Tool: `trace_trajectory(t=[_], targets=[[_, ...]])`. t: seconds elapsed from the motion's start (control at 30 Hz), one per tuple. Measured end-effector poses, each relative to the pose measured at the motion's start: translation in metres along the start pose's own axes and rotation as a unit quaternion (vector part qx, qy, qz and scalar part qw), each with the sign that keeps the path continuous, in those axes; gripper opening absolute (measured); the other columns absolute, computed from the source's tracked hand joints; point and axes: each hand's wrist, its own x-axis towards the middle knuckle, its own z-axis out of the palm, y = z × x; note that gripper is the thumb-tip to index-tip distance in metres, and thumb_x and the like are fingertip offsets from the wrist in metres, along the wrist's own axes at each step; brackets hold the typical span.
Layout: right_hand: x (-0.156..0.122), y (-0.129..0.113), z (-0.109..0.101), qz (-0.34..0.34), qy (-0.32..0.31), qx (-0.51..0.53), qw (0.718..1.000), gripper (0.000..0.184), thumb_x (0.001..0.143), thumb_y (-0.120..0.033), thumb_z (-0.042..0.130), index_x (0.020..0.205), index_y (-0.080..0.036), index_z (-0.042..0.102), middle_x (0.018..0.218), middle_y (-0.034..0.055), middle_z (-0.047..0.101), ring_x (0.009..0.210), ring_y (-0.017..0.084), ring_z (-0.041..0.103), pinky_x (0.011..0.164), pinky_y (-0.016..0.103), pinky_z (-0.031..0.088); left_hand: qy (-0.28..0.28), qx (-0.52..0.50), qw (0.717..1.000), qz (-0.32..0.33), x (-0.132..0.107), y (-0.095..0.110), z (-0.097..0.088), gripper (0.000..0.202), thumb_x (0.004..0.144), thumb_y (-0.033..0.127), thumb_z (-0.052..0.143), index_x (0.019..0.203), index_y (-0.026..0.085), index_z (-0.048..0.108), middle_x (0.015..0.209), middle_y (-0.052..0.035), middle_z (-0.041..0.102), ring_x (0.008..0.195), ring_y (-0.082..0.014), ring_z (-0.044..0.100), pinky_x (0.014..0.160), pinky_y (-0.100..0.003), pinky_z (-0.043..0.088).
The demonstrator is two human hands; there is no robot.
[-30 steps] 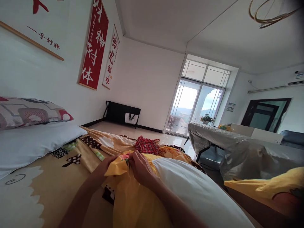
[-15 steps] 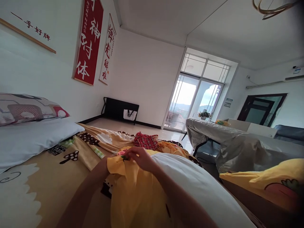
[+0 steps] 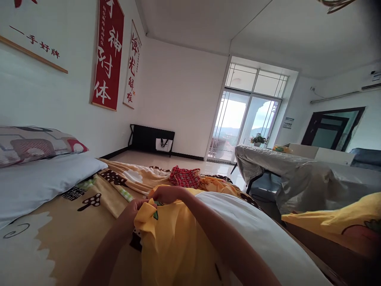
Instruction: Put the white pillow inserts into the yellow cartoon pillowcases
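A yellow printed pillowcase (image 3: pixel 175 246) lies partly over a white pillow (image 3: pixel 262 242) on the bed in front of me. My left hand (image 3: pixel 131 210) pinches the near corner of the pillowcase's open edge, fingers closed on the cloth. My right hand (image 3: pixel 166 194) grips the same edge a little farther away, also closed on the fabric. Both hands rest above a tan blanket with mushroom prints (image 3: pixel 89 222).
A red plaid cloth (image 3: pixel 185 177) lies farther down the bed. A pale blue pillow (image 3: pixel 38 182) and a patterned pillow (image 3: pixel 32 143) sit at left against the wall. A table under a grey cover (image 3: pixel 285 171) stands at right, with another yellow cloth (image 3: pixel 336 224) near it.
My left hand has come out from under the cloth and now pinches the corner. My right hand shifted slightly back along the edge. The view tilted a little.
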Motion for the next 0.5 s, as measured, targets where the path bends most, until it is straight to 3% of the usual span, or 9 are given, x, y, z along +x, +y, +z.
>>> trace_trajectory(t=[0.1,0.2,0.3,0.5], targets=[[-0.003,0.005,-0.012,-0.002,-0.067,-0.005,0.998,0.018,0.068,-0.002,0.062,0.071,-0.015,0.075,0.063,-0.0059,0.069,0.060,0.007,0.056,0.060,0.016,0.041,0.017,0.008,0.999,0.043,0.002,0.001,0.001,0.021,0.056,0.030,0.076,0.065,0.013,0.067,0.056,0.0003,0.060,0.056,-0.0126,0.049,0.052,-0.020,0.035],[-0.005,0.006,-0.024,0.013,-0.048,-0.025,0.998,0.015,0.077,-0.014,0.060,0.078,-0.016,0.076,0.068,-0.0011,0.070,0.066,0.010,0.057,0.063,0.020,0.041,0.037,0.004,0.997,0.069,0.005,-0.002,0.003,0.022,0.055,0.031,0.076,0.061,0.014,0.065,0.059,-0.0018,0.062,0.061,-0.0160,0.052,0.054,-0.022,0.038],[-0.009,0.006,-0.041,0.017,-0.045,-0.043,0.998,0.014,0.076,-0.016,0.062,0.076,-0.016,0.076,0.068,-0.0005,0.069,0.064,0.011,0.055,0.063,0.022,0.040,0.059,-0.013,0.994,0.088,0.004,-0.005,0.002,0.023,0.053,0.032,0.078,0.063,0.014,0.066,0.063,-0.0035,0.064,0.066,-0.0186,0.055,0.058,-0.024,0.041],[-0.023,0.008,-0.071,-0.022,-0.171,-0.097,0.980,0.013,0.075,-0.012,0.063,0.080,-0.019,0.074,0.066,-0.0056,0.067,0.057,0.008,0.054,0.056,0.019,0.039,-0.015,-0.033,0.998,0.048,-0.004,0.000,0.002,0.024,0.058,0.033,0.076,0.066,0.013,0.068,0.061,-0.0034,0.063,0.059,-0.0158,0.054,0.054,-0.022,0.039]])
